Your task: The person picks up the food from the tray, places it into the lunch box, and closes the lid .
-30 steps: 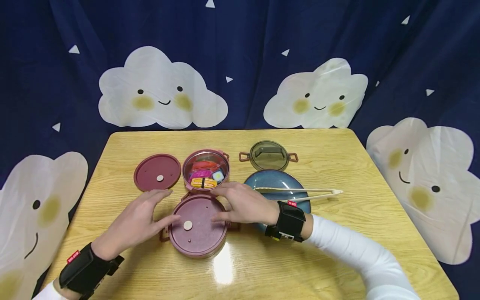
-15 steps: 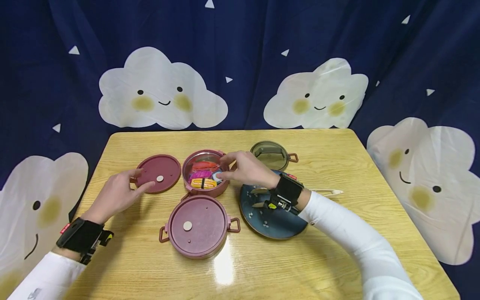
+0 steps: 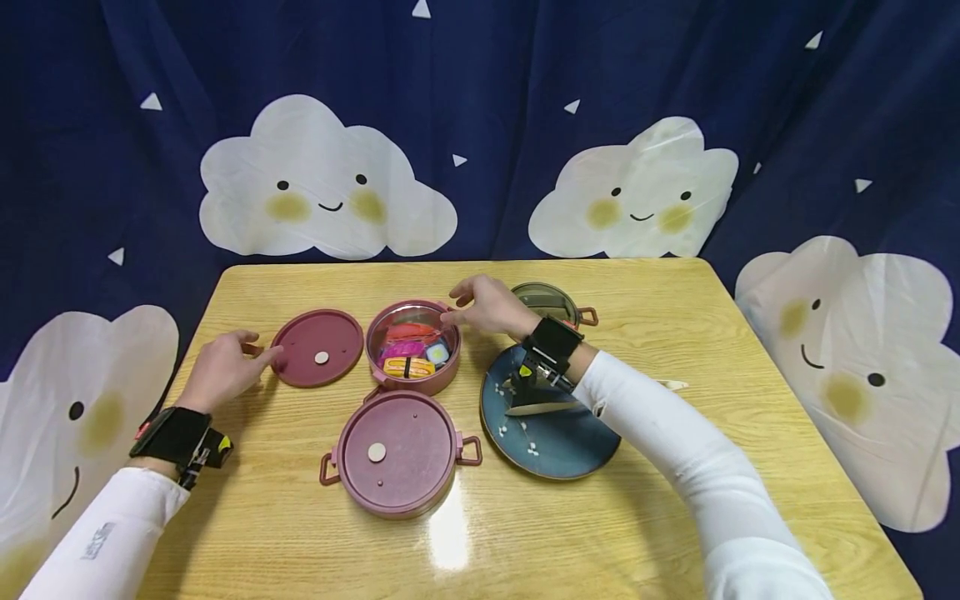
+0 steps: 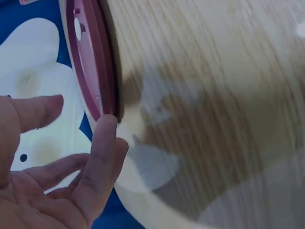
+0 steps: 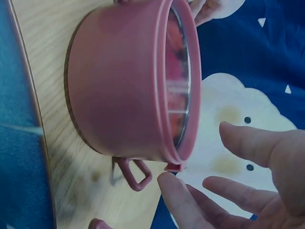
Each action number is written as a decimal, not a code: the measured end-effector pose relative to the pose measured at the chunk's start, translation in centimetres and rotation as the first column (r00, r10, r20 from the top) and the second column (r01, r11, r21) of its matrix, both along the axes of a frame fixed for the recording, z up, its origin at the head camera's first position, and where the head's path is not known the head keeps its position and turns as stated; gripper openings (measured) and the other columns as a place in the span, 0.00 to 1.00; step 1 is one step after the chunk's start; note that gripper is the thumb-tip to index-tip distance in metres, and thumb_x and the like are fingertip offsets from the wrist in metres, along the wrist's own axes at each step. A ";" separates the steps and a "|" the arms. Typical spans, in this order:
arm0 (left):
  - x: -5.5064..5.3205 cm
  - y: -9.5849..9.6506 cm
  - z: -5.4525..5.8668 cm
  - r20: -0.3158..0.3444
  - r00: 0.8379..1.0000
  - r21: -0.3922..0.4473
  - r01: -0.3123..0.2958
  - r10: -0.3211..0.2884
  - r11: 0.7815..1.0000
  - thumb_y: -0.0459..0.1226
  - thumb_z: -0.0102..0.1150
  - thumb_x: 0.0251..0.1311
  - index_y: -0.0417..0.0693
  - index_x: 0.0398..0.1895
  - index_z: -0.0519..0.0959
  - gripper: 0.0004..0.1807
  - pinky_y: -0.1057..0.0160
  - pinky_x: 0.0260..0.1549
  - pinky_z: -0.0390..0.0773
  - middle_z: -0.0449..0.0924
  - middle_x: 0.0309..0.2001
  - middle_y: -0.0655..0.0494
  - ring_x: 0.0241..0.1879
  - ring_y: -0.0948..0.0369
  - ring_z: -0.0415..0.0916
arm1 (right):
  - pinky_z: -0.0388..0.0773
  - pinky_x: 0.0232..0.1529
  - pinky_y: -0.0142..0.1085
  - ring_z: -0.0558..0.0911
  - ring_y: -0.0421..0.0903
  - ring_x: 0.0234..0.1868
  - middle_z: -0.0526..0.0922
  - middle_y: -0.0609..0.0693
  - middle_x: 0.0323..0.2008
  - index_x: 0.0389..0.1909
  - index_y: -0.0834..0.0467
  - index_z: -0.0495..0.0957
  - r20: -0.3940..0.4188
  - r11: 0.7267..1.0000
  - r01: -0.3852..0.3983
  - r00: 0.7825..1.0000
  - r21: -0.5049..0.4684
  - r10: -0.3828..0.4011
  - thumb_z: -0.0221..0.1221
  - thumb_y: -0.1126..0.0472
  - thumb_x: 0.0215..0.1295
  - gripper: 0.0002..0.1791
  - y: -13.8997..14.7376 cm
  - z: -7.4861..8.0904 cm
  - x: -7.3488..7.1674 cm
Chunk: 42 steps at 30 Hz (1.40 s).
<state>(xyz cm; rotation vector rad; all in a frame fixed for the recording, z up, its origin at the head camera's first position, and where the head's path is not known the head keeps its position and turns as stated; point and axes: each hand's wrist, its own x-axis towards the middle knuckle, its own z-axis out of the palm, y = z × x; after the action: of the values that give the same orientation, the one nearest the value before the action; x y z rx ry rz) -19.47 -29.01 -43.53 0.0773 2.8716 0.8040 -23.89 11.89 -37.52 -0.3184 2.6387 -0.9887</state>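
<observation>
A flat maroon lid with a white knob lies at the left of the table. My left hand is at its left edge; in the left wrist view one fingertip is right at the rim, with the thumb held apart. Right of the lid stands a pink pot, uncovered, with red, magenta and blue-white packets and a yellow piece with a black band inside. My right hand has loosely spread fingers beside this pot's right rim. The right wrist view shows the fingertips close to its side handle.
A larger pink pot with its lid on stands in front. On the right, a blue plate carries pale tongs, partly under my right arm. A dark see-through lid with brown handles is behind the plate.
Both hands have left the covered pot in front. The left hand has moved left and back to the maroon lid, the right hand back to the open pot's far right side.
</observation>
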 end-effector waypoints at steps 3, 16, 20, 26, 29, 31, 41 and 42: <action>-0.3 -0.3 -0.5 0.023 0.999 0.025 -0.030 0.030 0.999 0.48 0.59 0.76 0.16 0.65 0.70 0.38 0.62 0.34 0.79 0.81 0.53 0.20 0.34 0.47 0.89 | 0.88 0.56 0.43 0.84 0.56 0.62 0.86 0.62 0.60 0.66 0.64 0.79 0.019 1.000 0.020 1.000 0.001 -0.020 0.71 0.54 0.68 0.30 -0.2 -0.5 -0.7; -1.1 0.3 -1.8 0.049 0.992 0.188 -0.120 0.113 0.975 0.39 0.64 0.72 0.17 0.61 0.74 0.30 0.66 0.26 0.88 0.84 0.46 0.23 0.29 0.55 0.91 | 0.91 0.49 0.50 0.91 0.51 0.37 0.86 0.64 0.60 0.63 0.68 0.81 0.126 0.993 0.057 0.991 -0.101 -0.045 0.67 0.61 0.71 0.23 -1.4 -2.0 -2.8; -1.2 0.5 -1.9 0.078 0.989 0.241 -0.139 0.124 0.961 0.34 0.64 0.71 0.17 0.61 0.74 0.26 0.66 0.26 0.89 0.85 0.45 0.24 0.26 0.63 0.88 | 0.91 0.48 0.51 0.87 0.42 0.31 0.89 0.64 0.54 0.59 0.67 0.84 0.148 0.991 0.062 0.988 -0.120 -0.044 0.66 0.63 0.72 0.18 -1.6 -2.3 -3.1; -1.3 0.6 -2.1 0.128 0.980 0.299 -0.182 0.150 0.937 0.29 0.62 0.71 0.18 0.61 0.74 0.22 0.68 0.26 0.88 0.86 0.43 0.28 0.23 0.70 0.85 | 0.90 0.49 0.54 0.84 0.39 0.27 0.91 0.62 0.48 0.54 0.65 0.87 0.160 0.989 0.058 0.986 -0.135 -0.036 0.65 0.63 0.73 0.14 -1.5 -2.7 -3.3; -1.4 0.6 -2.0 0.155 0.974 0.316 -0.207 0.165 0.926 0.29 0.61 0.71 0.18 0.62 0.74 0.22 0.68 0.27 0.89 0.87 0.42 0.29 0.23 0.71 0.84 | 0.90 0.50 0.55 0.84 0.39 0.27 0.91 0.61 0.49 0.54 0.64 0.87 0.169 0.988 0.060 0.985 -0.143 -0.036 0.66 0.63 0.73 0.14 -1.4 -2.9 -3.5; -1.4 0.6 -2.0 0.163 0.971 0.320 -0.218 0.173 0.922 0.29 0.61 0.72 0.18 0.61 0.75 0.22 0.68 0.28 0.89 0.87 0.42 0.28 0.23 0.71 0.84 | 0.91 0.49 0.54 0.85 0.39 0.27 0.91 0.62 0.50 0.54 0.64 0.87 0.173 0.987 0.063 0.984 -0.149 -0.037 0.66 0.63 0.73 0.14 -1.4 -3.0 -3.5; -1.6 0.5 -2.1 0.152 0.973 0.297 -0.215 0.176 0.930 0.28 0.60 0.72 0.17 0.59 0.76 0.20 0.67 0.27 0.89 0.86 0.46 0.25 0.25 0.70 0.85 | 0.92 0.42 0.46 0.84 0.40 0.29 0.90 0.60 0.47 0.54 0.65 0.87 0.190 0.984 0.080 0.981 -0.160 -0.049 0.65 0.64 0.73 0.13 -1.3 -3.1 -3.6; -1.5 0.6 -2.1 0.152 0.973 0.295 -0.214 0.175 0.931 0.28 0.59 0.72 0.17 0.59 0.76 0.20 0.67 0.27 0.89 0.86 0.45 0.25 0.25 0.69 0.85 | 0.93 0.42 0.46 0.84 0.40 0.29 0.90 0.59 0.45 0.54 0.65 0.87 0.193 0.983 0.083 0.980 -0.162 -0.051 0.65 0.64 0.73 0.13 -1.3 -3.1 -3.5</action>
<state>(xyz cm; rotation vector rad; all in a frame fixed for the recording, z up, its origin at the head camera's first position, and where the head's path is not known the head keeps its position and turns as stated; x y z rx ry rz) -21.02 -28.46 -45.58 -0.2184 2.6414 1.2464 -27.44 10.63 -40.58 -0.1647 2.4150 -1.2055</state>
